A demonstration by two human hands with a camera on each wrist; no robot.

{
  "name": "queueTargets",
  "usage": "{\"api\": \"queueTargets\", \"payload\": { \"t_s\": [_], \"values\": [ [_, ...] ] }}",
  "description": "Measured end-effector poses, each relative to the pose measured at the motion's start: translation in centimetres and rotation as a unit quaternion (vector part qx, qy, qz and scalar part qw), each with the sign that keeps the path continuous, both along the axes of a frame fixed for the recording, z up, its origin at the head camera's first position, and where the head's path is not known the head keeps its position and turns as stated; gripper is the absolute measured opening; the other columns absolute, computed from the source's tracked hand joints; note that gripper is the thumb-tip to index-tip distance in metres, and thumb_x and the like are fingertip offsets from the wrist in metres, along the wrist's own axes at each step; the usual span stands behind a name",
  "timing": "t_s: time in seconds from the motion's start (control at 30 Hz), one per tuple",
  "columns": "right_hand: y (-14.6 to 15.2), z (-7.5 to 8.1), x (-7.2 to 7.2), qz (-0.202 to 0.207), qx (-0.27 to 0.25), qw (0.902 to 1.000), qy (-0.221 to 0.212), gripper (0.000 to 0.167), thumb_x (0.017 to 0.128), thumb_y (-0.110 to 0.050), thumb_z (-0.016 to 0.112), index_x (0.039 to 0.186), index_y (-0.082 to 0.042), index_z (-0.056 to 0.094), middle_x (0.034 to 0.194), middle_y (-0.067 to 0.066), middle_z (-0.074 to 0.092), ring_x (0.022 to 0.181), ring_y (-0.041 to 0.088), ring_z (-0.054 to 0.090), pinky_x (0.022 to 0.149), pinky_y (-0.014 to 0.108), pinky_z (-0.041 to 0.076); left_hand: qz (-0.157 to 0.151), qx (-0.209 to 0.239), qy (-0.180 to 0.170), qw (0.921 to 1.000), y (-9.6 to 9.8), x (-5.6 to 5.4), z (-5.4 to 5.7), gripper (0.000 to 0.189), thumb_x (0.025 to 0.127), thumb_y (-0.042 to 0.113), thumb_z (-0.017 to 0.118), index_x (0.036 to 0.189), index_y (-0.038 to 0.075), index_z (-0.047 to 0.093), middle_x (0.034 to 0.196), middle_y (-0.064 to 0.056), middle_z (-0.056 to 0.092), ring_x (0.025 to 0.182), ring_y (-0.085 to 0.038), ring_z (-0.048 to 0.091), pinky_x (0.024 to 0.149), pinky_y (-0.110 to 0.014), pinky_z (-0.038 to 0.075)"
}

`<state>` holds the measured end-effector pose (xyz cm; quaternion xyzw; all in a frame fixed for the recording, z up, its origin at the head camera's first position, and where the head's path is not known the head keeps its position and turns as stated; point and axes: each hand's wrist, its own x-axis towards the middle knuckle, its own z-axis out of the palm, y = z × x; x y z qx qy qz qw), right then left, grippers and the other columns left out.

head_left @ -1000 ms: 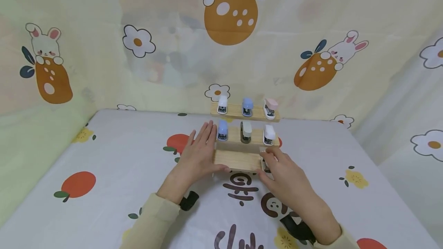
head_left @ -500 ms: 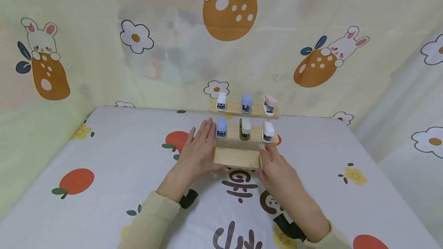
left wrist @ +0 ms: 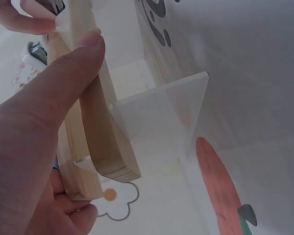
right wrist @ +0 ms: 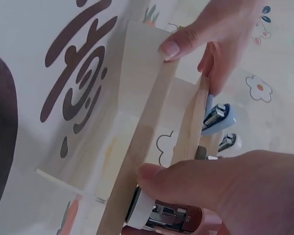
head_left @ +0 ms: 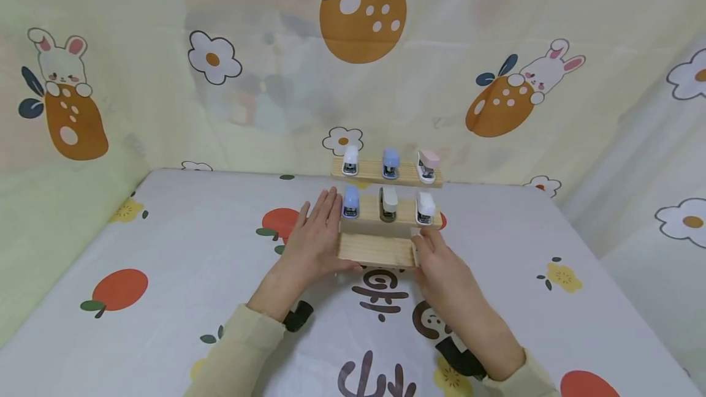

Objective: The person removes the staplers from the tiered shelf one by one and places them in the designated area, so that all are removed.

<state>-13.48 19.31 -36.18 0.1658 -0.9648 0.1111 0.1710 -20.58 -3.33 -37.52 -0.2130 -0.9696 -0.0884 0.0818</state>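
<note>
A tiered rack has wooden boards and clear supports. My right hand (head_left: 449,283) pinches a pink-and-white mini stapler (right wrist: 161,215) at the right end of the front board (head_left: 375,251); in the head view the hand mostly hides the stapler. My left hand (head_left: 309,247) rests against the rack's left side, fingers straight along it, thumb on the front board's edge. On the middle board (head_left: 369,209) stand a blue stapler (head_left: 350,202), a grey one and a white stapler (head_left: 425,208). White, blue and pink staplers line the back board (head_left: 369,170).
The rack stands on a printed cloth (head_left: 182,299) that covers the table. Behind it hangs a patterned curtain (head_left: 265,5), close to the back board. Black straps (head_left: 460,357) show at both wrists.
My right hand has drawn in closer around the stapler at the front board's right end, hiding it more. The left hand keeps its place on the rack. The view has shifted slightly.
</note>
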Motion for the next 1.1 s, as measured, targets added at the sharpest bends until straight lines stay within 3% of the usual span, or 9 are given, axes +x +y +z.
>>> {"api": "queueTargets", "payload": {
  "t_s": [0.53,1.1],
  "values": [
    [1.5,1.6,0.4,0.009,-0.004,0.9999,-0.005,0.049,0.075,0.007,0.079,0.121,0.006,0.06,0.129,0.023,0.055,0.1,0.037,0.068,0.072,0.045,0.06,-0.003,0.007,-0.002,1.0,0.1,0.0,0.0,0.135,0.062,0.069,0.082,0.157,0.001,0.017,0.167,-0.014,0.014,0.155,-0.028,0.012,0.126,-0.047,0.014],
    [3.7,2.9,0.3,-0.019,-0.01,0.9993,-0.032,0.053,0.078,0.006,0.077,0.127,0.008,0.058,0.13,0.025,0.054,0.104,0.038,0.065,0.081,0.049,0.059,0.0,0.002,-0.014,0.9999,0.2,0.0,0.2,0.135,0.063,0.069,0.082,0.158,0.0,0.013,0.167,-0.014,0.01,0.156,-0.028,0.009,0.127,-0.045,0.013]
  ]
}}
